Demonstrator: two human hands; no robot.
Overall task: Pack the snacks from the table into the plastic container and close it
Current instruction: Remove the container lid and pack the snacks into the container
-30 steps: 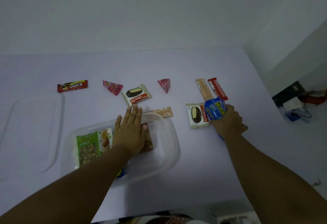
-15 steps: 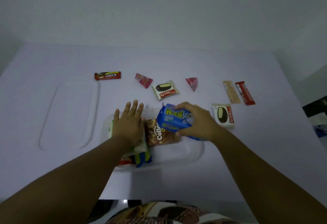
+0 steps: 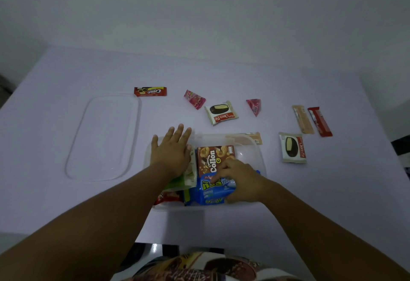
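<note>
A clear plastic container [image 3: 250,152] sits near the table's front edge. Inside it lie a brown Collon box [image 3: 213,158], a green-and-white snack bag [image 3: 188,176], a red packet [image 3: 167,197] and a blue snack bag [image 3: 213,191]. My right hand [image 3: 241,181] grips the blue bag and holds it down in the container's front part. My left hand [image 3: 172,151] lies flat, fingers spread, on the container's left side over the green bag. Its clear lid [image 3: 104,136] lies to the left.
Loose snacks lie on the table beyond the container: a red cookie packet [image 3: 150,91], two pink triangular packets [image 3: 194,99] [image 3: 254,106], two Choco Pie packs [image 3: 221,112] [image 3: 292,147], a tan wafer bar [image 3: 302,119], a red bar [image 3: 320,121] and a tan bar [image 3: 255,137] behind the container.
My right hand carried the blue bag from the table's right side over to the container and lowered it inside. My left hand stayed on the container's left side.
</note>
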